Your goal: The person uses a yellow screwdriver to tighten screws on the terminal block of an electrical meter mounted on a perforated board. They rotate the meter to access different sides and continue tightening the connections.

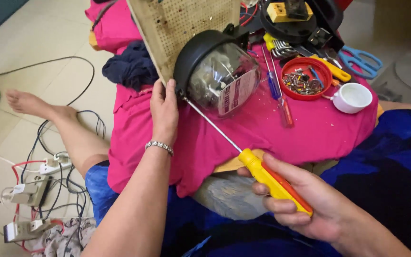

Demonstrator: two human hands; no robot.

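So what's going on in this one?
A person sits at a low table draped in pink cloth. The right hand holds a yellow-handled screwdriver, its tip at the edge of a black lamp housing with a clear dome. The left hand steadies the housing and the perforated board behind it. A red tray of screws, blue scissors and a white cup lie nearby.

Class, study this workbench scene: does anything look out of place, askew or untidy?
The lamp with its clear dome lies tipped on its side against the perforated board, steadied by the left hand. The right hand holds a yellow screwdriver to its rim. White specks litter the pink cloth.
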